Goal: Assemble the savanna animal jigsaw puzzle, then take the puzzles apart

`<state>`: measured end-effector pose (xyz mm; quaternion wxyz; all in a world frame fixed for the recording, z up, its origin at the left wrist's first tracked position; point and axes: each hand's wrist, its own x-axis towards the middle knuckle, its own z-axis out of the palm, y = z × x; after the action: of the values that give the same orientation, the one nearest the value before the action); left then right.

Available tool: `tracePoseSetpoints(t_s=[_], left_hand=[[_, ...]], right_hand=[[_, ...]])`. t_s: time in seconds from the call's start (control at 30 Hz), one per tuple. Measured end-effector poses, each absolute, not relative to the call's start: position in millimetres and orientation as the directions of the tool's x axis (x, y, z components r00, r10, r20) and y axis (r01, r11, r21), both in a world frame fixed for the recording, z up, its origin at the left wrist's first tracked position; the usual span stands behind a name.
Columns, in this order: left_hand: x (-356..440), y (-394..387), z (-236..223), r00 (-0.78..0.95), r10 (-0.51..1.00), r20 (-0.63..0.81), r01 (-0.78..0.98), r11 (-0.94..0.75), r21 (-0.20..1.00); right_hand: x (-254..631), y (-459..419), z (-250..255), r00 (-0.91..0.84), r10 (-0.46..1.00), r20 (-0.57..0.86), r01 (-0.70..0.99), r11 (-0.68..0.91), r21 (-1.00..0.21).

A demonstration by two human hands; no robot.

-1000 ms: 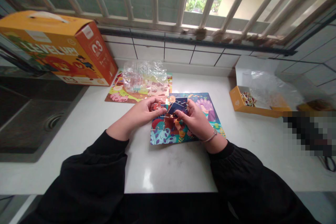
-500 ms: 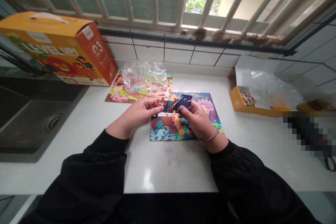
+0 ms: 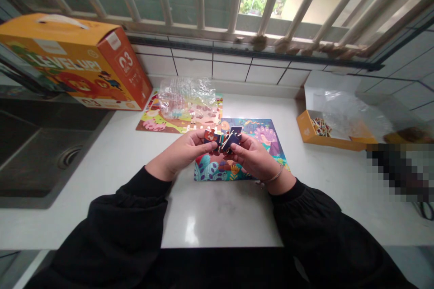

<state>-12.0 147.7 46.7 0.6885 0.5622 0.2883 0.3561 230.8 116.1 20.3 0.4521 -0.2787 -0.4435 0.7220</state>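
My left hand [image 3: 183, 151] pinches a small puzzle piece [image 3: 210, 135] with red and blue on it. My right hand [image 3: 252, 156] is closed round a stack of dark blue puzzle pieces [image 3: 232, 139], held edge-on. Both hands meet just above a colourful jigsaw puzzle [image 3: 262, 137] that lies flat on the white counter [image 3: 217, 212]; the hands hide its middle. A second, pink and yellow puzzle [image 3: 152, 122] lies behind to the left, partly under a clear plastic bag [image 3: 186, 97].
An orange puzzle box [image 3: 71, 63] stands at the back left beside a dark sink [image 3: 44, 153]. A small open orange box [image 3: 334, 133] with plastic wrap sits at the right. A tiled wall and barred window run along the back.
Both hands have lifted slightly and drawn together. The dark blue pieces in my right hand have turned more edge-on, and the left hand's piece now touches them.
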Motion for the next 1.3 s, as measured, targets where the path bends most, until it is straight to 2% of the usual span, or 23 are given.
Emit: tracePoseSetpoints(t_s=[0.13, 0.3, 0.53, 0.77, 1.3], left_hand=[[-7, 146, 45, 0.543, 0.839, -0.011, -0.19, 0.135, 0.973], [-5, 144, 52, 0.521, 0.852, 0.042, -0.191, 0.068, 0.979], [-6, 145, 54, 0.499, 0.866, 0.019, -0.206, 0.097, 0.974], [-5, 145, 50, 0.526, 0.844, 0.105, -0.238, 0.028, 0.971], [-9, 147, 44, 0.505, 0.847, 0.166, -0.342, 0.019, 0.94]], right_hand=[[230, 116, 20, -0.433, 0.901, 0.016, -0.404, -0.178, -0.897], [229, 116, 23, -0.401, 0.916, 0.027, -0.426, -0.16, -0.891], [230, 115, 22, -0.357, 0.93, 0.087, -0.388, -0.063, -0.92], [233, 115, 18, -0.363, 0.929, 0.077, -0.355, -0.061, -0.933], [230, 115, 29, -0.436, 0.887, 0.152, -0.273, 0.03, -0.962]])
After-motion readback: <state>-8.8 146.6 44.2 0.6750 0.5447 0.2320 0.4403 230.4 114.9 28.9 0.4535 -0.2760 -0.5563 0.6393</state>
